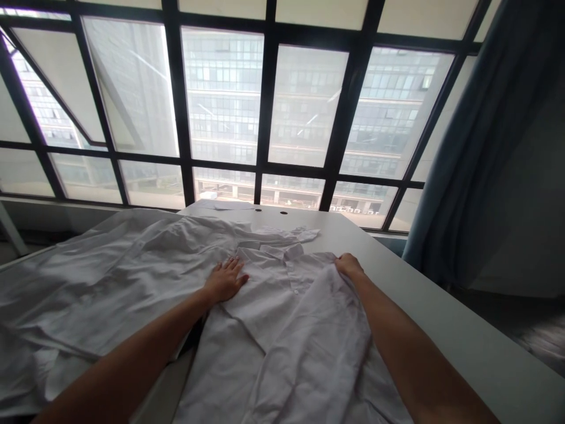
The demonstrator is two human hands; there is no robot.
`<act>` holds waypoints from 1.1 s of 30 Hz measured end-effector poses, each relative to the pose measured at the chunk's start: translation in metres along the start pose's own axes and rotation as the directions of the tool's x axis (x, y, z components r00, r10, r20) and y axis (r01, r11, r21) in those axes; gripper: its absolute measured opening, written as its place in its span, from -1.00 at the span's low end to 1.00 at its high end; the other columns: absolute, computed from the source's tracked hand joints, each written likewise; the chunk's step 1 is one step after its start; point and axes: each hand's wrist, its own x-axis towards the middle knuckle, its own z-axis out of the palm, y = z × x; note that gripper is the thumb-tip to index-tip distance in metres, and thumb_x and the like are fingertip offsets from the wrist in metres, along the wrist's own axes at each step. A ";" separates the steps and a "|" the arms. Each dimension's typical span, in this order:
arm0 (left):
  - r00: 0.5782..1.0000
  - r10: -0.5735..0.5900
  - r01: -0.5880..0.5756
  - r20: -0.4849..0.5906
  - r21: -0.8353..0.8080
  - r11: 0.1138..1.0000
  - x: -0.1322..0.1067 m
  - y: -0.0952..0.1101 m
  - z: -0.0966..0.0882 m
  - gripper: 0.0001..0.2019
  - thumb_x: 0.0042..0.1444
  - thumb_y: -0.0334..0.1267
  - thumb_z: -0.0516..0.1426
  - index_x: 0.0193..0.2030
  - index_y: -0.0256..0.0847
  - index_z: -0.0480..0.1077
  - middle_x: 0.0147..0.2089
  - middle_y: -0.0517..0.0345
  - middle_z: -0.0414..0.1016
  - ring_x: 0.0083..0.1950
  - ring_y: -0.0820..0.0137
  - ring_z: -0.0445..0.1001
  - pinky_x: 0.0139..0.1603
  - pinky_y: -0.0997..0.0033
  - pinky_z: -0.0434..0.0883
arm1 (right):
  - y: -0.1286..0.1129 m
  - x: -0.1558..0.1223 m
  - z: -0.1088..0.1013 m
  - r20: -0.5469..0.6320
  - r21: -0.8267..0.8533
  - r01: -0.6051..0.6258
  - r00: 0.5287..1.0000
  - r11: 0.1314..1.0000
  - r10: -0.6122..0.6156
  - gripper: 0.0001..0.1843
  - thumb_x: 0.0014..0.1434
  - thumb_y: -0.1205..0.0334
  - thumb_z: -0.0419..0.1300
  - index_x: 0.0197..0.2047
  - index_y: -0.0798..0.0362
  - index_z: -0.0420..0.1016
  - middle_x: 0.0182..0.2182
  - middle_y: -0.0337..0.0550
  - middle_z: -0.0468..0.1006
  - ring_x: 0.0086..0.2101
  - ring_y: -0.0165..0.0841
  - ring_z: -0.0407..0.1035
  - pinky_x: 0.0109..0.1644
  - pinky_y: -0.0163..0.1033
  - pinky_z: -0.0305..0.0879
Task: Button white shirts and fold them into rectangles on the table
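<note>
A white button-up shirt (273,330) lies spread on the table in front of me, its collar at the far end and a sleeve folded over its right half. My left hand (226,280) rests flat on the shirt's left shoulder area with the fingers spread. At the right shoulder, my right hand (349,265) pinches the edge of the shirt between thumb and fingers. More white garments (110,277) lie crumpled to the left, reaching up beside the collar.
The white table (441,318) runs back to a wall of black-framed windows (223,97). Two dark round holes (283,212) are in its far end. A blue-grey curtain (468,153) hangs on the right. One window pane (57,76) at the left is tilted open.
</note>
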 end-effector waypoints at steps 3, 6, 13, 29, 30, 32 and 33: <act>1.000 -0.001 0.000 -0.012 -0.007 1.000 0.000 0.000 0.001 -0.45 0.35 0.01 -0.13 0.36 -0.20 0.16 0.45 -0.07 0.02 0.46 0.14 -0.01 0.38 -0.07 0.00 | 0.004 -0.002 0.003 -0.033 -0.026 0.016 0.999 1.000 -0.016 -0.68 0.25 0.17 0.10 -0.03 0.11 0.55 -0.05 0.16 0.58 -0.03 -0.14 0.47 -0.05 -0.19 0.34; 1.000 -0.001 0.001 -0.008 -0.014 1.000 -0.002 0.001 -0.001 -0.47 0.35 0.01 -0.14 0.36 -0.17 0.16 0.45 -0.06 0.02 0.46 0.15 0.00 0.38 -0.06 0.00 | 0.005 -0.009 0.003 -0.063 -0.049 0.070 0.995 0.996 -0.073 -0.68 0.28 0.16 0.07 0.00 0.07 0.52 -0.06 0.14 0.57 -0.04 -0.14 0.47 -0.03 -0.14 0.33; 1.000 -0.006 0.006 0.022 -0.017 1.000 -0.002 0.002 -0.005 -0.47 0.35 0.00 -0.16 0.36 -0.17 0.17 0.46 -0.06 0.00 0.45 0.16 0.01 0.39 -0.03 -0.02 | 0.018 -0.019 0.002 -0.123 -0.087 0.164 0.977 0.983 -0.174 -0.55 0.36 0.06 -0.10 0.01 0.11 0.50 -0.03 0.16 0.54 -0.05 -0.11 0.45 -0.02 -0.10 0.30; 0.991 -0.132 0.128 -0.012 -0.168 0.977 0.034 -0.006 -0.016 -0.48 0.23 -0.10 0.06 0.27 -0.27 0.27 0.35 -0.19 0.24 0.35 0.13 0.22 0.29 0.21 0.19 | 0.009 -0.004 0.010 -0.081 0.116 0.223 0.973 0.968 -0.215 -0.71 0.21 0.18 0.15 -0.08 0.16 0.55 -0.10 0.12 0.57 -0.08 -0.18 0.45 -0.02 -0.22 0.27; 0.983 -0.180 0.166 -0.040 -0.236 0.958 0.042 -0.007 -0.019 -0.52 0.20 -0.10 0.09 0.21 -0.27 0.34 0.26 -0.16 0.37 0.27 0.14 0.33 0.22 0.26 0.26 | 0.007 -0.002 0.010 -0.086 0.142 0.217 0.975 0.966 -0.206 -0.70 0.21 0.20 0.14 -0.06 0.15 0.54 -0.11 0.10 0.58 -0.09 -0.20 0.46 -0.03 -0.24 0.28; 0.961 -0.277 0.253 -0.017 -0.364 0.897 0.057 -0.008 -0.023 -0.62 0.16 -0.08 0.15 0.02 -0.29 0.46 0.00 -0.10 0.56 0.04 0.15 0.51 0.01 0.33 0.39 | 0.003 0.002 0.009 -0.089 0.188 0.208 0.977 0.960 -0.194 -0.66 0.19 0.22 0.15 -0.01 0.15 0.52 -0.10 0.06 0.60 -0.12 -0.24 0.47 -0.07 -0.29 0.30; 0.949 -0.314 0.294 0.017 -0.405 0.866 0.064 -0.008 -0.025 -0.66 0.14 -0.08 0.18 -0.08 -0.32 0.49 -0.12 -0.07 0.59 -0.08 0.16 0.55 -0.10 0.34 0.43 | 0.002 0.004 0.008 -0.084 0.213 0.209 0.977 0.955 -0.195 -0.66 0.15 0.23 0.18 -0.01 0.14 0.53 -0.11 0.03 0.61 -0.14 -0.26 0.48 -0.10 -0.31 0.31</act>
